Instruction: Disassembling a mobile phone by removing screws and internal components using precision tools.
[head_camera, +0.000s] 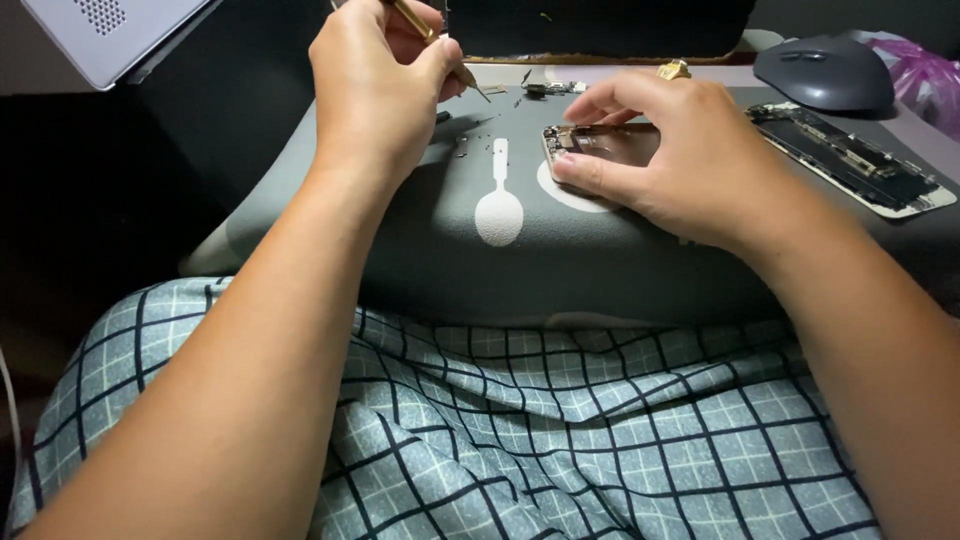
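My left hand (375, 85) grips a thin brass-coloured screwdriver (462, 72), its tip pointing down and right towards the grey work mat (420, 240). My right hand (665, 150) rests over an opened phone body (600, 143) lying on the mat, thumb pressing its near edge and fingers along its far edge. Much of the phone is hidden under that hand. Small screws and parts (555, 88) lie on the mat just beyond the screwdriver tip.
A detached phone screen assembly (850, 160) lies at the right of the mat. A dark computer mouse (825, 72) sits behind it, beside a purple bag (930, 75). A pale laptop corner (110, 35) is at top left. Checked cloth (550, 430) covers my lap.
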